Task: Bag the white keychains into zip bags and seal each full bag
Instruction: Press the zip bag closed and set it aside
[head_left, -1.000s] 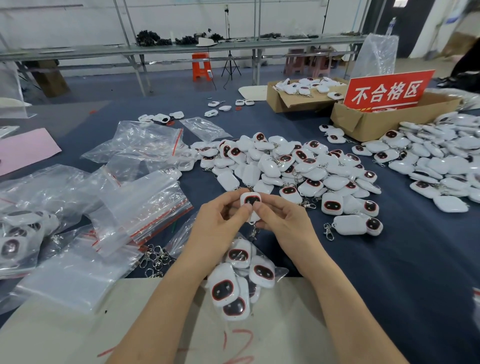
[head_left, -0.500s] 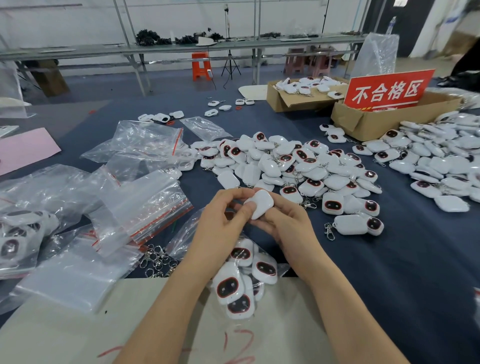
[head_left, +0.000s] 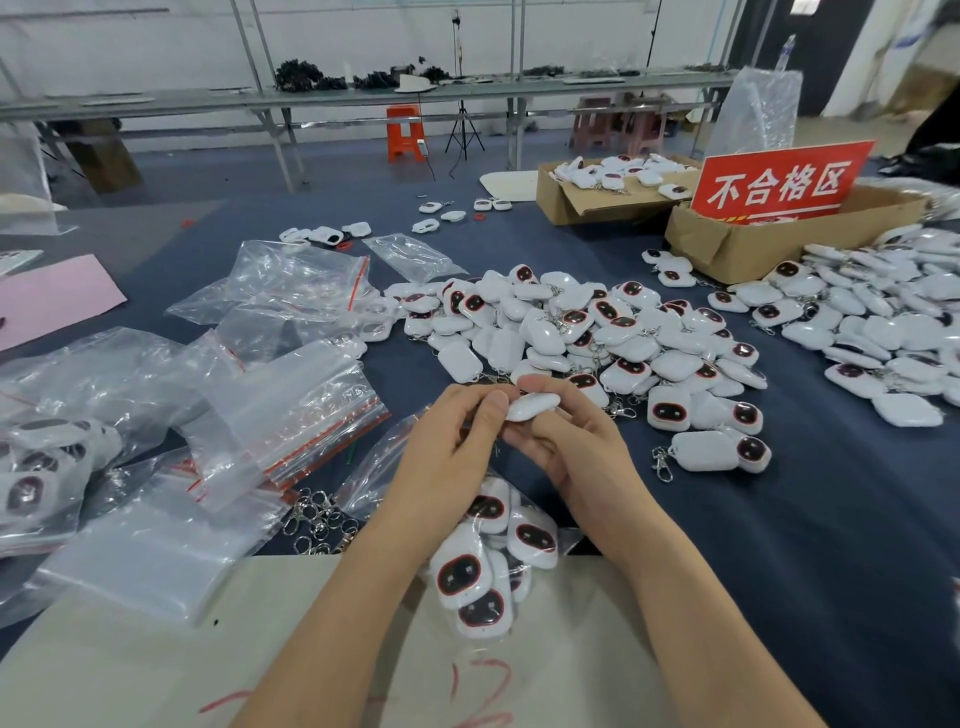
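Left hand (head_left: 441, 457) and right hand (head_left: 582, 462) together pinch one white keychain (head_left: 535, 405) — likely light, rigid, slippery — best gripped across its edges.

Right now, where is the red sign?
In the head view, far right at the back: the red sign stands in a cardboard box, behind the piles of white keychains.

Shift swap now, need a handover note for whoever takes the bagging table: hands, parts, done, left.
Left hand and right hand both pinch one white keychain above the partly filled zip bag, mouth apparently open.
Loose keychain pile just beyond; empty zip bags stacked to the left.
Done: filled bags at far left.
Left: drop this one in, top up, seal, then the pile.
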